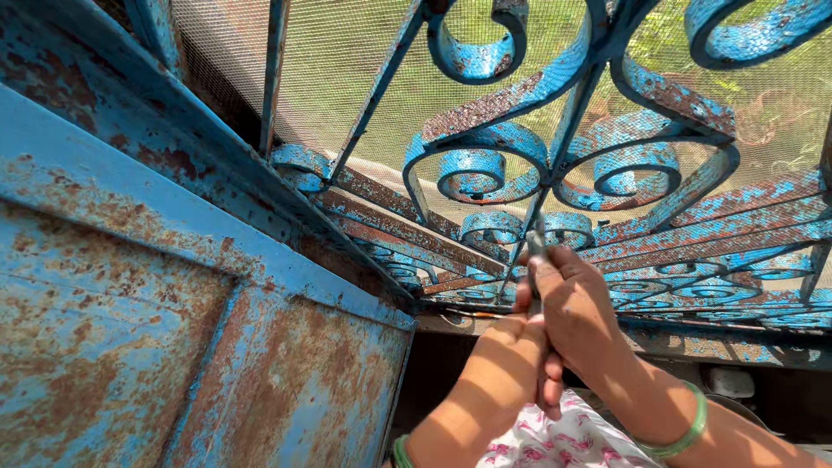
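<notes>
front: scroll grille [555,165] + mesh [347,78] behind, no pass-through | left: rusty blue panel [130,347] blocks | free: gap below rail [728,342], around both hands

Rusty blue scrollwork grille [555,156]; green bangle [685,433]; pink-patterned white cloth [572,442].

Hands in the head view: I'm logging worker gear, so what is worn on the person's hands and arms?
Both hands, left and right, are bare, without gloves, and no sleeves show. A green bangle circles the right wrist, and a darker green band the left wrist.
</notes>
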